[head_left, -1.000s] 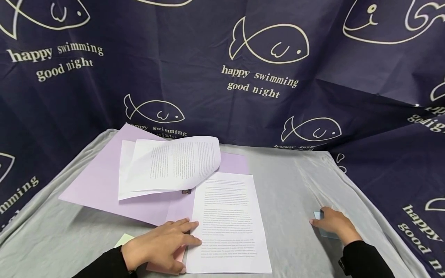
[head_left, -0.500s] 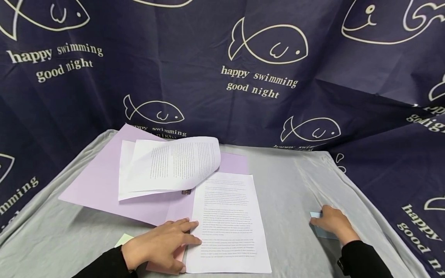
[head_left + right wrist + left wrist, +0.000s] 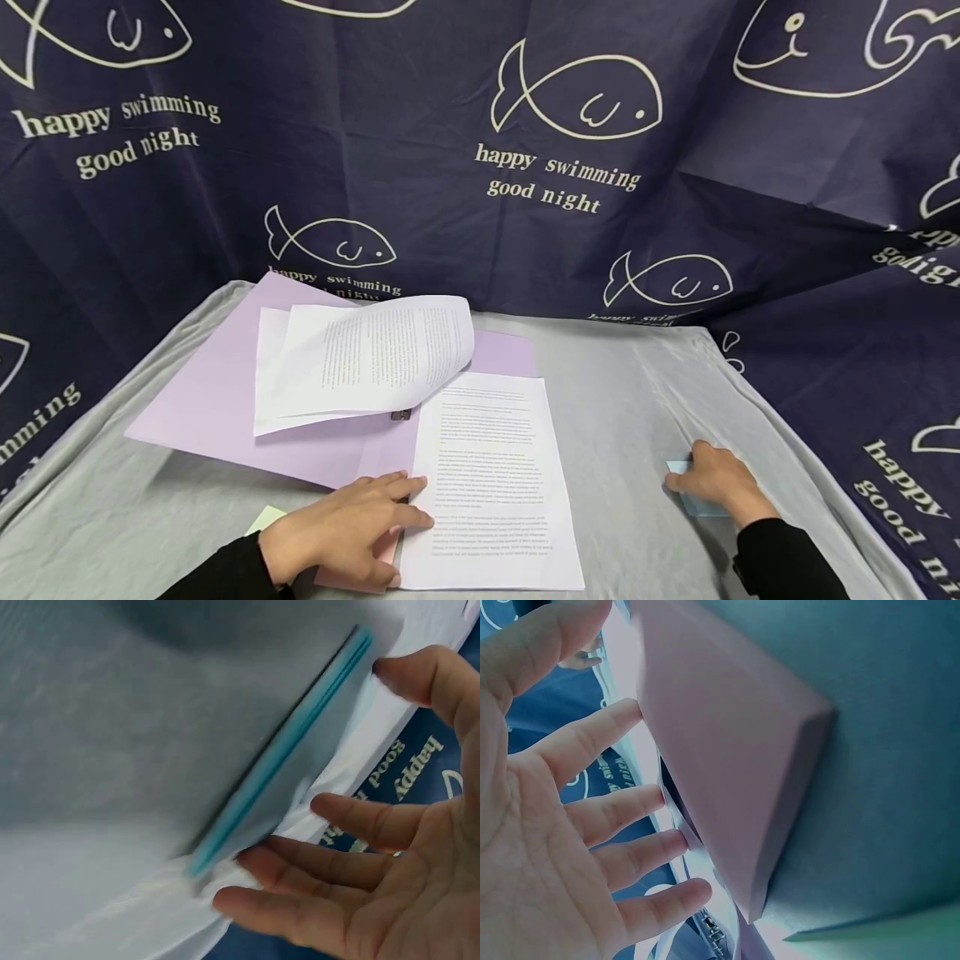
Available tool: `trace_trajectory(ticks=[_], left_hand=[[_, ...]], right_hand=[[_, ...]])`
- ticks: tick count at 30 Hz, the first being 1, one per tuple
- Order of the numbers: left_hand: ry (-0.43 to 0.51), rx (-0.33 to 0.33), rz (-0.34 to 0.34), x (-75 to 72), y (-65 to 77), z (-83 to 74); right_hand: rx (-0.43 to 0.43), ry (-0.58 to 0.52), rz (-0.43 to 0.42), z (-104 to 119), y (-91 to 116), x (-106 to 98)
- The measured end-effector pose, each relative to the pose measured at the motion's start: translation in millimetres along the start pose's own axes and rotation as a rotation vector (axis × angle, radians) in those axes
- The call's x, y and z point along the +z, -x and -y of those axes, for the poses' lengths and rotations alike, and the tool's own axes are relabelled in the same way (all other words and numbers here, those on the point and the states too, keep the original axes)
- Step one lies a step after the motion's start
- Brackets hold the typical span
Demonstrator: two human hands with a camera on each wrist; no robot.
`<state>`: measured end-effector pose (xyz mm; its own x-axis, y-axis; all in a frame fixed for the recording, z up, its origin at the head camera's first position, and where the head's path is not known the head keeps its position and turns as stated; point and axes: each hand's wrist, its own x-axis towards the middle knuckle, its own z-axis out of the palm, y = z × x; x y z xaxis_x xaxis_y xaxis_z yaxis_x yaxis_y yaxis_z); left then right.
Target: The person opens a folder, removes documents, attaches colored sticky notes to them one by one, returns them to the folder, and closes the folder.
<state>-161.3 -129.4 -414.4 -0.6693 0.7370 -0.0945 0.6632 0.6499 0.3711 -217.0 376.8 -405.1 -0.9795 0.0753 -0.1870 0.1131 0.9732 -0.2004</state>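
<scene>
In the head view, my left hand rests with spread fingers at the left edge of a printed sheet. Below it shows part of a pink block, seemingly a note pad; the left wrist view has this pink pad beside my fingertips. At the right, my right hand lies over a small light-blue pad on the cloth. In the right wrist view, the thumb is close to one end of the blue pad and relaxed fingers are by the other; firm contact is unclear.
An opened purple folder lies at the left with a metal clip and curled-over printed pages. A pale green piece sits beside the left wrist. Grey cloth covers the table before a dark fish-print curtain.
The blue pad has shifted slightly left and shows more beyond my right thumb. My right hand has moved only a little. The left hand and the pages have kept their places.
</scene>
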Motion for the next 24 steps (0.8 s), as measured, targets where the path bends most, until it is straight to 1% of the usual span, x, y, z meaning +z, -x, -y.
trace_trajectory(ticks=[3, 8, 17, 20, 24], left_hand=[[-0.029, 0.024, -0.028, 0.4, -0.6, 1.2], [-0.066, 0.055, -0.068, 0.6, -2.0, 2.8], [-0.063, 0.048, -0.075, -0.4, -0.9, 3.0], [-0.059, 0.048, -0.076, -0.7, -0.4, 3.6], [-0.051, 0.042, -0.075, -1.7, -0.5, 3.5]], right_hand=[[-0.032, -0.006, -0.029, -5.5, -1.2, 1.8], [-0.037, -0.002, -0.055, -5.1, -0.7, 5.1], [-0.052, 0.01, -0.079, -2.0, 0.9, 5.4], [-0.058, 0.01, -0.087, -2.7, 0.6, 2.0], [-0.081, -0.018, -0.095, 1.3, -0.5, -6.1]])
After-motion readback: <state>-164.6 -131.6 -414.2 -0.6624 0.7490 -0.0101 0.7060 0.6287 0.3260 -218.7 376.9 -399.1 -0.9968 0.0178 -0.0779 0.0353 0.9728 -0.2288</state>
